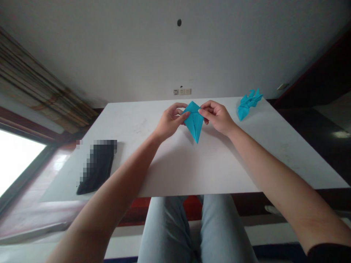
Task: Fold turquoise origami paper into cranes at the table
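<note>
**"What lies nearest us?"**

"Our knees in pale jeans, then the near edge of the white table. Above the tabletop, our left hand and right hand each pinch one side of a folded blue paper diamond, its point toward us."

"Which step do we judge this?"

"A fold in progress, with a centre crease showing (the paper looks like origami). The next move calls for even, steady pinches."

"And our room?"

"Ample white tabletop lies toward us. Left of it sits a dark object, too pixelated to name; a folded blue paper figure lies near the far right edge, and wall sockets sit beyond."
</note>
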Available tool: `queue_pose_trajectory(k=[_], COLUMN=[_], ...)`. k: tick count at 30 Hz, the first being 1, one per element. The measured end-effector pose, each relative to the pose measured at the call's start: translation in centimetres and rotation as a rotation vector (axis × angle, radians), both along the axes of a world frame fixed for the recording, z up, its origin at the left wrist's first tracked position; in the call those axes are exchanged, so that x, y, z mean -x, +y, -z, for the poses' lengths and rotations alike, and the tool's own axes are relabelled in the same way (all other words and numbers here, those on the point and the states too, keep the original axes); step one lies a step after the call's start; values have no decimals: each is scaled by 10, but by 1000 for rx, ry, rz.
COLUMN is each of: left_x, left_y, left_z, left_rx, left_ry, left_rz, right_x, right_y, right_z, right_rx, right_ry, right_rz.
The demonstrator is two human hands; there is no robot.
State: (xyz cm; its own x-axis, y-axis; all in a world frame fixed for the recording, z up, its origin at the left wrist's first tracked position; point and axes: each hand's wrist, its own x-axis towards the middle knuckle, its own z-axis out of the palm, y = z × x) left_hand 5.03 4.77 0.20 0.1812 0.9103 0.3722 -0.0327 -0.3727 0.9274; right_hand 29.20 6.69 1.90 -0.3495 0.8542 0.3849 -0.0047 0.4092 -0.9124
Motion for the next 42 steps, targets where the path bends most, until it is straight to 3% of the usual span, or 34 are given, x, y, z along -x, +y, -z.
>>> queue_pose_trajectory(k=[7,15,21,30,37,42], left_x=[-1,0,0,3,5,7], left_y=[-3,-9,-9,-2,0,-10], left_z=[-4,-11,-10,-2,-1,-4], left_rx=[-19,145,90,73,81,136], left_ry=[-19,-31,1,35,69,318], left_rz=[-2,38,34,-4,-35,-6], right_x=[-1,-4,0,-1,-5,-7], right_y=[1,-3,-8,2,11,15], right_z=[0,-4,-7,3,10,25], right_rx=[-12,61,20,-25,-27,2], right_ry=[9,3,-47,-77,-84,-193], right_rz=[-95,-45,9,-59,-20,-2])
